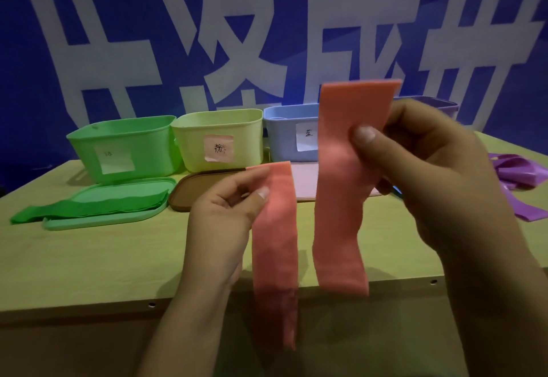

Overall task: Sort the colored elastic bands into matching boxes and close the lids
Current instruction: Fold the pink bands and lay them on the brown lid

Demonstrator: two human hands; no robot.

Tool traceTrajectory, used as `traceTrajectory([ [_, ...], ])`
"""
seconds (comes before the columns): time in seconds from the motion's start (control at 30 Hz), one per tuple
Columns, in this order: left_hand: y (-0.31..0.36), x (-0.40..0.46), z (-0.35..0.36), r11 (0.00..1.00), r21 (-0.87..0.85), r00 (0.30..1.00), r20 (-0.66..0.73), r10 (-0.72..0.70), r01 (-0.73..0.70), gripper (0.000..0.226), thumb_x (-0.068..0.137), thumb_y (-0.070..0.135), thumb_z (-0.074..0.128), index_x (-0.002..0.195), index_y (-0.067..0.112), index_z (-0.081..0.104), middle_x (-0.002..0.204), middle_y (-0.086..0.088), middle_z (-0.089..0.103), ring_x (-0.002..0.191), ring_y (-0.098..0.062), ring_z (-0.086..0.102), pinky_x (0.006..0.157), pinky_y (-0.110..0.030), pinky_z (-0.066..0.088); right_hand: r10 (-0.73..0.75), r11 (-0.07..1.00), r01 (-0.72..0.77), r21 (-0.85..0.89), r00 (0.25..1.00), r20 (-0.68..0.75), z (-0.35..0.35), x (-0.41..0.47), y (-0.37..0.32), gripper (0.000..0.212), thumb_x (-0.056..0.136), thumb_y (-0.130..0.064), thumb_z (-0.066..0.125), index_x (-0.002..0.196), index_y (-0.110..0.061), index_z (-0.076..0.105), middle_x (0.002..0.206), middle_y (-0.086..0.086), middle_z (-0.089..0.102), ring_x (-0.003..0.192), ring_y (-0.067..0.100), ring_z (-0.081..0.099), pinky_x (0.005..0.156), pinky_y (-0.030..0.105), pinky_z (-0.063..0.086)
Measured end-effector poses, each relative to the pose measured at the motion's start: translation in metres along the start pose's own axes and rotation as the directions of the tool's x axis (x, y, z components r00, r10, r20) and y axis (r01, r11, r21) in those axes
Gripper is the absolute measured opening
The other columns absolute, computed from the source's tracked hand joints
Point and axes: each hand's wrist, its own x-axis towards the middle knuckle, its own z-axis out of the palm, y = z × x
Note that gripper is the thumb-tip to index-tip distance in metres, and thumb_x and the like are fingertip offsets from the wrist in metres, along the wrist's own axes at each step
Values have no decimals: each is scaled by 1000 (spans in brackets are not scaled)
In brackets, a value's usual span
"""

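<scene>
Your left hand (228,207) is raised in front of you, palm turned inward, thumb and curled fingers pinching near the top of a strip. Your right hand (427,169) is held higher and closer to the camera, thumb pressed flat on the front of another strip, fingers wrapped behind.

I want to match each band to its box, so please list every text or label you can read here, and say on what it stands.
"粉" on the pink note of the yellow-green box.
"蓝" on the white label of the blue box.
Faint marks on the green box label: too blurred to read.
Large white characters on the blue banner: cut off, not readable for sure.
Purple box: no label visible.
</scene>
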Motion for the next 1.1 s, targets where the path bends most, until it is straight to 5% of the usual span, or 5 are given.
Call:
traceTrajectory([
  [0.4, 23, -18, 6, 988, -156, 995, 99, 21, -5, 36, 87, -7, 50, 76, 16, 76, 79, -4, 75, 67, -13, 66, 57, -23, 56, 263, 946, -269, 181, 963, 59, 43, -32, 34, 19, 79, -36, 67, 73, -18, 64, 55, 14, 43, 50, 17, 38, 44, 23, 29],
  [0.53, 19, -22, 3, 984, -180, 981, 191, 29, 6, 21, 77, 14, 58, 88, 13, 76, 95, -9, 74, 83, -20, 70, 62, -28, 56, 271, 946, -268, 182, 962, 6, 45, -37, 42, 23, 77, -35, 63, 77, -13, 62, 64, 35, 44, 53, 20, 38, 48, 27, 30],
  [0.63, 12, -23, 2, 992, -84, 974, 202, 106, -91, 29, 69, 26, 68, 96, 19, 74, 97, -3, 74, 92, -23, 69, 76, -36, 57, 233, 959, -230, 166, 972, -2, 46, -39, 45, 17, 77, -34, 62, 77, -16, 63, 61, 27, 50, 53, 18, 43, 50, 27, 34],
  [0.77, 7, -24, 6, 983, -13, 970, 157, 183, -183, 29, 75, 12, 63, 95, 30, 74, 94, 9, 74, 91, -10, 68, 76, -25, 53, 109, 992, -106, 67, 993, -46, 45, -44, 47, 8, 79, -29, 64, 76, -22, 63, 61, -6, 60, 58, 5, 53, 53, 22, 44],
  [1.1, 2, -24, 5, 977, 28, 960, 194, 201, -210, 33, 75, 7, 61, 91, 33, 75, 91, 10, 75, 92, -9, 69, 77, -20, 53, 68, 997, -62, 33, 980, -186, 42, -44, 54, 7, 74, -26, 69, 79, -28, 64, 73, -8, 66, 69, 9, 63, 62, 28, 53],
])
